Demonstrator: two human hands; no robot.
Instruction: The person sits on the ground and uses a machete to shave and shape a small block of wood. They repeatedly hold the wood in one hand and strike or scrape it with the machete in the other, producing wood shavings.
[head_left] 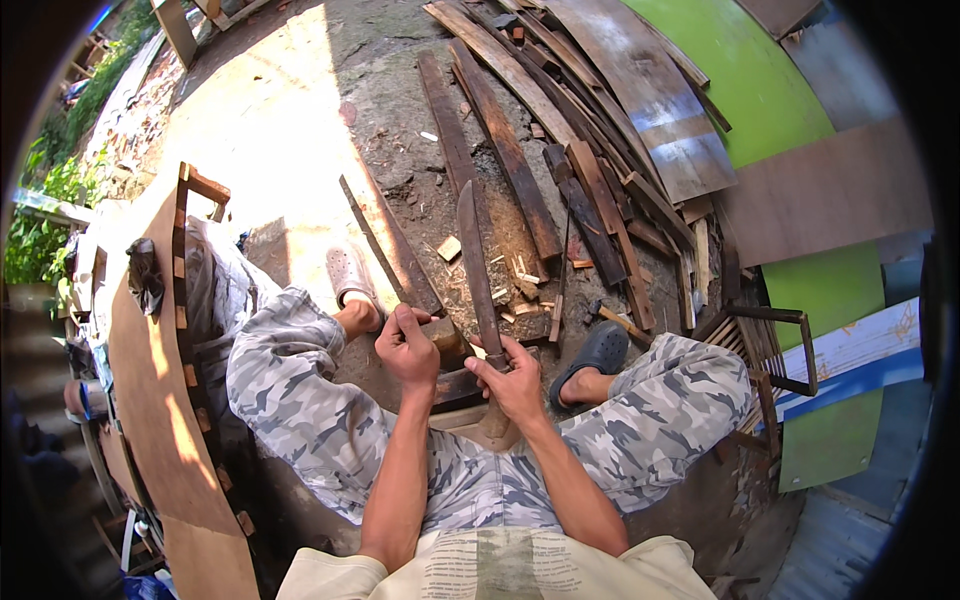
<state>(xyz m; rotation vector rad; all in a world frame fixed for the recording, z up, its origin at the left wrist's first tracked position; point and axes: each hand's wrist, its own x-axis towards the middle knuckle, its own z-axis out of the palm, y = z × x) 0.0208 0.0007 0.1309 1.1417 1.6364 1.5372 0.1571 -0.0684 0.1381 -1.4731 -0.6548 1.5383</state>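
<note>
My right hand (pixel 508 378) is closed around a machete (pixel 477 265) where its long dark blade meets the wooden handle (pixel 493 425). The blade points away from me, and the handle's end is near my lap. Left of it, my left hand (pixel 408 345) is closed with thumb and fingers pressed together. A thin dark strip (pixel 372 238) runs from beside that fist toward the far left; whether the fist grips it I cannot tell. Between and below the hands lies a wooden block (pixel 447 335) with dark sides.
Dark planks (pixel 505 150) lie on the dirt ground ahead, with wood chips (pixel 450 248) around them. A hammer (pixel 622 322) is beside my right shoe (pixel 592 360). Stacked boards (pixel 640 90) and green panels (pixel 775 100) stand at right. A curved plywood sheet (pixel 160 360) is at left.
</note>
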